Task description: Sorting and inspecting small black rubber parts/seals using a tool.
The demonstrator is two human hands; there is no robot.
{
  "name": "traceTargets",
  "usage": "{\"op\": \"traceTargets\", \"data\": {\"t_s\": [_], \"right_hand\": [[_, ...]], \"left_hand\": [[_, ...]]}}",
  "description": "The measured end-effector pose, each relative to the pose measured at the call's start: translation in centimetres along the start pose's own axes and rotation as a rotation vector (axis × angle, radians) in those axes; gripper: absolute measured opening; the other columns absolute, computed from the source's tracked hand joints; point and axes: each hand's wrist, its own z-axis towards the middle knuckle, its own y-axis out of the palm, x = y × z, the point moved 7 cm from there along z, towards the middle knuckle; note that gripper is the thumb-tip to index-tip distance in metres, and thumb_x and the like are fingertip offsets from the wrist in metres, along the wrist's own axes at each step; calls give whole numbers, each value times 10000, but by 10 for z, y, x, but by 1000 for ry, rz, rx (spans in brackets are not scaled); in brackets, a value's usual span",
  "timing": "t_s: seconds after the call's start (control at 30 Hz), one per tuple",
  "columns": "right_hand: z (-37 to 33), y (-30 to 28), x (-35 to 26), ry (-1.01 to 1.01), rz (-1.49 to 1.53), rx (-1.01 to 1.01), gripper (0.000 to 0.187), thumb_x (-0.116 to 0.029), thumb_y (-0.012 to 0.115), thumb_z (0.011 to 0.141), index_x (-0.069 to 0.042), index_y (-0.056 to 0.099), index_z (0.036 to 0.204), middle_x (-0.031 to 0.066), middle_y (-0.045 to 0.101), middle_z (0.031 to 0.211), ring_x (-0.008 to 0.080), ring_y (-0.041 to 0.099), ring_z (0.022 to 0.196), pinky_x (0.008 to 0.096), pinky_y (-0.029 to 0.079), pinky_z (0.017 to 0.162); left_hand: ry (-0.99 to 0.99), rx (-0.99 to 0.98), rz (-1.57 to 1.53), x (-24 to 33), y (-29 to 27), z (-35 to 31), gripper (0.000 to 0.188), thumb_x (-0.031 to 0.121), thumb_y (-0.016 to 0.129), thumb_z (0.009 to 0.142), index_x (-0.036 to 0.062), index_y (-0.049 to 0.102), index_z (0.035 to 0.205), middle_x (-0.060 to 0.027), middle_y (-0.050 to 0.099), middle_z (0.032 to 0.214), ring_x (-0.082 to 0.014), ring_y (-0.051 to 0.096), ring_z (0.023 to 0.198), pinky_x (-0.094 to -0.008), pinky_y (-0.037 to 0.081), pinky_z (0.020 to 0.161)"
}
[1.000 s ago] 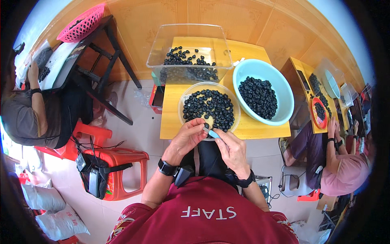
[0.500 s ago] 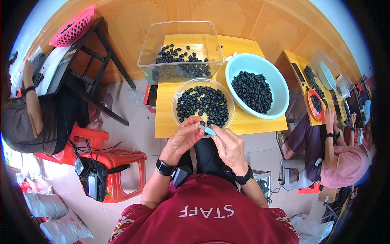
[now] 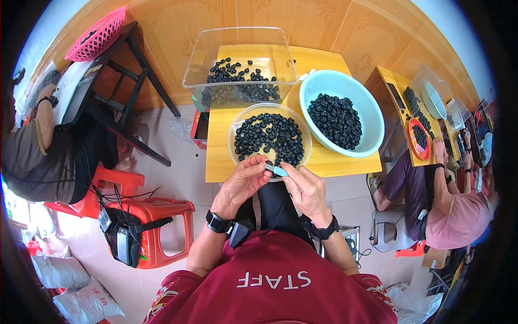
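Observation:
Just over the near rim of a round clear tray (image 3: 233,146), both hands meet. My left hand (image 3: 242,182) pinches a small black ring-shaped part (image 3: 268,164) between thumb and fingertips. Closed around a small tool with a light blue handle (image 3: 280,171), my right hand (image 3: 308,194) holds the tool's end against the part. Fingertips partly hide the contact, and the tool's working end is too small to make out. Many loose black ring-shaped parts (image 3: 270,135) lie in the tray, with a bare patch near my hands.
A light blue basin (image 3: 372,132) of black parts stands right of the tray. Behind it is a clear rectangular box (image 3: 243,40) with more parts, on the yellow table (image 3: 345,168). Red stools (image 3: 154,208) stand at left. People sit at tables on both sides.
My right hand has shifted slightly right and down, and the tool's angle has changed a little. My left hand stays nearly in place. The person at left has moved an arm.

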Motion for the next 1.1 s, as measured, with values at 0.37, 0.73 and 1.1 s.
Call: {"op": "traceTargets", "data": {"t_s": [0.37,0.73,1.1], "right_hand": [[-3,0,55,253,145,32,198,-94,559,823,-20,627,993,161,627,783,265,611,651,304,462,584],[-4,35,28,504,814,-211,224,-75,684,755,-14,626,962,-25,580,722,36,492,614,183,408,569],[-25,39,24,748,1146,-210,96,-34,650,775,13,624,855,55,635,789,112,601,666,221,481,660]], "left_hand": [[6,7,69,7,11,-12,118,35,577,825,28,564,942,-78,608,848,-136,590,704,-227,501,647],[-17,29,236,-2,4,-7,228,20,614,793,49,501,989,-78,608,860,-149,618,737,-236,518,662],[-191,-87,212,-25,-3,-13,257,38,643,778,66,498,988,-62,604,872,-141,627,737,-230,523,660]]}}
